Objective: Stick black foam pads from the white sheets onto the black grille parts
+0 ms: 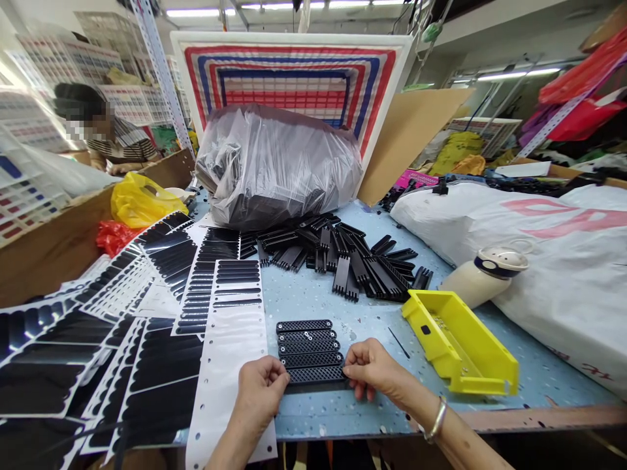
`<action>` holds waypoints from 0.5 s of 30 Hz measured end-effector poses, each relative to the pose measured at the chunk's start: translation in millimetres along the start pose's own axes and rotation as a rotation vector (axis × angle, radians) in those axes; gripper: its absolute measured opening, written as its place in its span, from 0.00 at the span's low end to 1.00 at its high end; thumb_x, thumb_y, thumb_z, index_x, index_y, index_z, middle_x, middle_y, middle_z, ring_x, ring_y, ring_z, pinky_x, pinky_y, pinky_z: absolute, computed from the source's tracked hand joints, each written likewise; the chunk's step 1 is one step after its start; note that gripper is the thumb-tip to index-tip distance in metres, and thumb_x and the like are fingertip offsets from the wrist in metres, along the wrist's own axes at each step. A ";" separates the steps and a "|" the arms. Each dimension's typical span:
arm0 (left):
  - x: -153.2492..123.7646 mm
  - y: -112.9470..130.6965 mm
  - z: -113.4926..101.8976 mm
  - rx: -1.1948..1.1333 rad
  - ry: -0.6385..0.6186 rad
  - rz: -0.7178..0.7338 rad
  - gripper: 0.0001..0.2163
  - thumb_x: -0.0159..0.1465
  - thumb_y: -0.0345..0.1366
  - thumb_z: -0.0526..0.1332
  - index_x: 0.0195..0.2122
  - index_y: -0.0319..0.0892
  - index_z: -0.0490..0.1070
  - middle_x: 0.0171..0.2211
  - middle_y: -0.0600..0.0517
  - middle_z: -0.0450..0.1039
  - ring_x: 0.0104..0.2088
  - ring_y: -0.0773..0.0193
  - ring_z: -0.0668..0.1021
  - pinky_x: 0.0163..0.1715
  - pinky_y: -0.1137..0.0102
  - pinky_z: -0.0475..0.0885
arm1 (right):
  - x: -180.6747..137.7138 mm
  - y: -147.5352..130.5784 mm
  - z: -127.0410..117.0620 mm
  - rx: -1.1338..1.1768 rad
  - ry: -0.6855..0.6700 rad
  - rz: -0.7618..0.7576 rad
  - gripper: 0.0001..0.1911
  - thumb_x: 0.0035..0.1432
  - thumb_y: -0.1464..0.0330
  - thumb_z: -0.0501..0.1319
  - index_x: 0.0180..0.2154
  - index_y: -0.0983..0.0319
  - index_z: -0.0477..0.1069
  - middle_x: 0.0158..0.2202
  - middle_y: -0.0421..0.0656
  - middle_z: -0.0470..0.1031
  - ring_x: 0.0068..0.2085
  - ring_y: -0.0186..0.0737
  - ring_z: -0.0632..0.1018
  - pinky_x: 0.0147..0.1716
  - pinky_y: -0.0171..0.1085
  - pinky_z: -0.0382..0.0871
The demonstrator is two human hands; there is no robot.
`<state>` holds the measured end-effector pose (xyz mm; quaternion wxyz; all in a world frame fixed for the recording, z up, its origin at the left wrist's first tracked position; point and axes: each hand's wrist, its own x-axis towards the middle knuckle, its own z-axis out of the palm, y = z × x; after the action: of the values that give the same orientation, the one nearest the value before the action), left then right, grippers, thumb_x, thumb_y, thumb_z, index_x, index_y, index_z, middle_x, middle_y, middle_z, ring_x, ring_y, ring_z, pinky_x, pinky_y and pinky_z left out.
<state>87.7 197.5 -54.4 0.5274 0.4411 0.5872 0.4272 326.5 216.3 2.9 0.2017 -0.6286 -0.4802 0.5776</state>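
Work site: black lattice strips lie side by side in a short ladder on the blue speckled tabletop, near its front edge. Small pale rings show at several strip ends; two more sit mid-strip near the top of the ladder.

Hands: the left hand is at 9 o'clock of the nearest lattice strip, thumb and index finger pinching its left end. The right hand is at 3 o'clock, thumb and index finger closed on the right end, other fingers curled under. A silver bangle circles the right wrist.

Surroundings, taken from the ladder: a white backing sheet with black stickers at its far end, 9 o'clock; overlapping sticker sheets beyond. Loose heap of black plastic strips, 12 to 1 o'clock; behind it, a filled translucent plastic bag before a striped basket. Yellow bin, 3 o'clock; its contents are tiny, possibly small metal parts. Cream bottle, 2 o'clock, tilted against a white sack. Another person sits at 10 to 11 o'clock.
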 end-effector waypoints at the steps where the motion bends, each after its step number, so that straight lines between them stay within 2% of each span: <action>1: -0.4 0.9 0.1 -0.002 -0.005 -0.008 0.08 0.46 0.41 0.59 0.18 0.43 0.69 0.11 0.61 0.58 0.10 0.73 0.59 0.10 0.76 0.53 | -0.5 -1.2 -1.2 0.018 -0.016 0.000 0.12 0.38 0.60 0.64 0.22 0.62 0.68 0.17 0.38 0.73 0.17 0.33 0.75 0.12 0.27 0.59; 7: -1.6 5.2 0.1 0.012 -0.028 -0.031 0.08 0.47 0.41 0.60 0.18 0.43 0.68 0.11 0.61 0.58 0.10 0.72 0.61 0.10 0.76 0.56 | 1.7 -2.0 -8.0 0.108 -0.110 0.030 0.14 0.35 0.62 0.69 0.23 0.64 0.70 0.18 0.40 0.76 0.19 0.38 0.78 0.12 0.29 0.63; 15: -2.2 5.9 0.0 0.004 -0.029 -0.023 0.07 0.48 0.40 0.60 0.19 0.43 0.68 0.11 0.61 0.59 0.09 0.72 0.62 0.10 0.76 0.56 | 1.8 -4.6 -11.5 0.149 -0.170 0.031 0.14 0.36 0.62 0.70 0.23 0.65 0.71 0.18 0.40 0.76 0.20 0.38 0.79 0.12 0.28 0.66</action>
<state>88.2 196.8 -48.2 0.5400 0.4415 0.5853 0.4134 335.1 223.4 8.6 0.1974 -0.5679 -0.4413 0.6662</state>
